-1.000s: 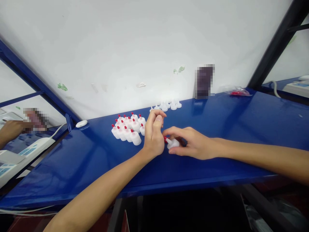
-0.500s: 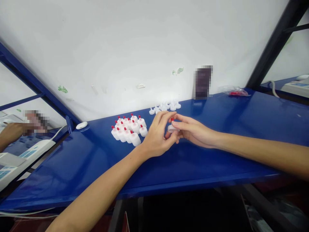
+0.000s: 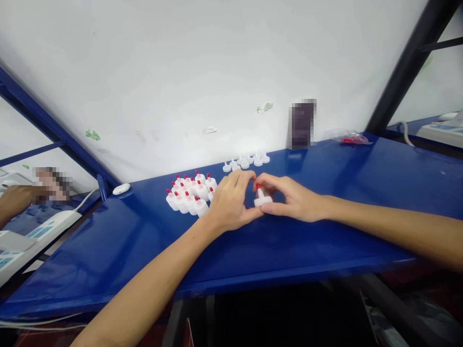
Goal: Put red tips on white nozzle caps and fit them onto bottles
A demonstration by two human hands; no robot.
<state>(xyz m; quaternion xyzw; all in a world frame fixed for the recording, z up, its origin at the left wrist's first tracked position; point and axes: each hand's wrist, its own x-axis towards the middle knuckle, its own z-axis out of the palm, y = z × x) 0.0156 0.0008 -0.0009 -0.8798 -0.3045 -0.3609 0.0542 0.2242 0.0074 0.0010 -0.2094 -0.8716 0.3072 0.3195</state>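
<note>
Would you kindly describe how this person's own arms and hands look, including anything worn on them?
Both the left hand and right hand are without gloves, and no rings are discernible. The slender left forearm and right forearm show no sleeve, watch or bracelet.

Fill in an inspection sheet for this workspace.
Surface: glossy blue tabletop
Job's things: one red-tipped white spout, held; group of similar spouts at left; untipped spouts near the wall
Clutter: white oval case; blurred dark upright object; clear bag with red pieces
Hands: right hand pinches the spout; left hand curves alongside, contact unclear
Cables: white cable by left power strip
Surroundings: worn wall patches; another person's hand far left
</note>
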